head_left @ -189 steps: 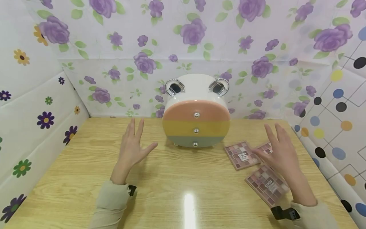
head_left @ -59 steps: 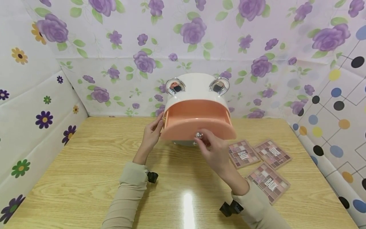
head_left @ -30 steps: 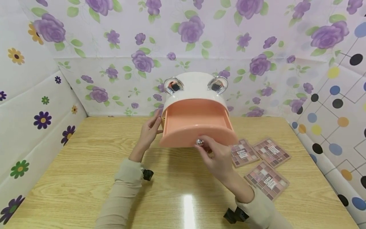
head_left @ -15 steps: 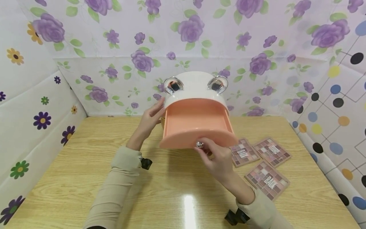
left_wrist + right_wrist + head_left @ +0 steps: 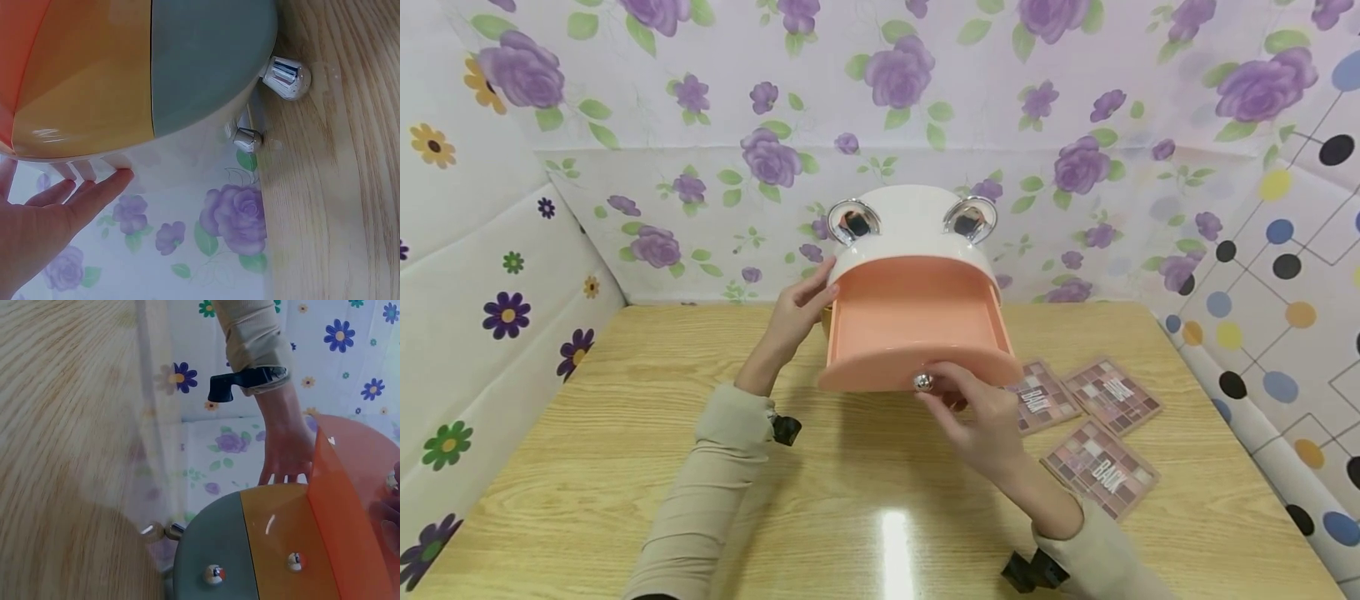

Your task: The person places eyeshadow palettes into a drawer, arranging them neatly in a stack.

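A white frog-faced storage box (image 5: 914, 218) with silver-rimmed eyes stands at the back of the table. Its orange top drawer (image 5: 872, 372) is pulled far out, with nothing visible inside. My right hand (image 5: 992, 427) pinches the round silver knob (image 5: 922, 382) on that drawer's front between thumb and fingers. My left hand (image 5: 792, 315) rests against the box's left side, fingers fairly straight; in the left wrist view the fingertips (image 5: 124, 177) lie on the white side wall. The yellow drawer (image 5: 87, 94) and the grey-green drawer (image 5: 209, 62) are closed.
Right of the box lie three eyeshadow palettes on the wooden table (image 5: 647, 433): one palette (image 5: 1041, 400) partly behind the drawer front, another palette (image 5: 1114, 397) farther right, and a nearer palette (image 5: 1102, 468). Flowered cloth (image 5: 700, 100) hangs behind; dotted cloth borders the right side.
My hands came from apart over the table to the box. The right hand drew the orange drawer out by its knob, while the left hand settled higher on the box's side.
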### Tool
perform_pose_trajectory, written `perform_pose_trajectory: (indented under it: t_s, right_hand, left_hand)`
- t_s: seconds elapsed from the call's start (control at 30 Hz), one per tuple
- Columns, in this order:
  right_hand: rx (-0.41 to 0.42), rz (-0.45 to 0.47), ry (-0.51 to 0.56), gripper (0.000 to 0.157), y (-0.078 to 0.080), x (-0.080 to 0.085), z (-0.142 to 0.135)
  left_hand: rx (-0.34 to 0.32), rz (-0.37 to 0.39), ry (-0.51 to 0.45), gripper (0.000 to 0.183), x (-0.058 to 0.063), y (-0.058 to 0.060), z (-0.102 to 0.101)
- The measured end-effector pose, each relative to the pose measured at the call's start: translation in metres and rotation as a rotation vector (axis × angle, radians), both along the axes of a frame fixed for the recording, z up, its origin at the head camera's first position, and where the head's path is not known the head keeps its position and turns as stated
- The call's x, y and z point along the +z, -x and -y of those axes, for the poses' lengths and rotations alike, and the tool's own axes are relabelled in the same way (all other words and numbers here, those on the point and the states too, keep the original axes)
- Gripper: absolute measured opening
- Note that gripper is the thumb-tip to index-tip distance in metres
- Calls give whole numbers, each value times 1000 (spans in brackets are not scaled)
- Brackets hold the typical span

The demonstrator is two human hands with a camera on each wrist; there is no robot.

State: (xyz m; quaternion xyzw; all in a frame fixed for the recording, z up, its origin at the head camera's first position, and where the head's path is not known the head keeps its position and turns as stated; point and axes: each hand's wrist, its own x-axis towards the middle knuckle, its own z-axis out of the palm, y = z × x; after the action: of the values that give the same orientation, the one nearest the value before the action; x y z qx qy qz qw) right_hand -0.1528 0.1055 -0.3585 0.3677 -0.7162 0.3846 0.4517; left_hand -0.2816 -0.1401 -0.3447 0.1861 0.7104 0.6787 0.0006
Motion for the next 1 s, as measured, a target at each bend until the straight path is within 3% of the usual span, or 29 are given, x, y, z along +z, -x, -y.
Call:
perform_pose_trajectory:
  t_s: [0.4,0.6,0.8,1.0]
  right_hand:
    - [-7,-19,-51,37,-8,6,-39]
    - [15,-9,-38,37,-6,12,-67]
    - [-127,-23,-15,44,-5,18,-94]
    - [-293,82,-78,55,3,21,-121]
  left_hand:
    - [-7,-59,-12,48,0,-2,-2]
    - [-4,-44,3,49,12,-14,-5]
    - [9,-56,22,49,17,-19,-7]
    - [11,-69,16,48,17,-20,-8]
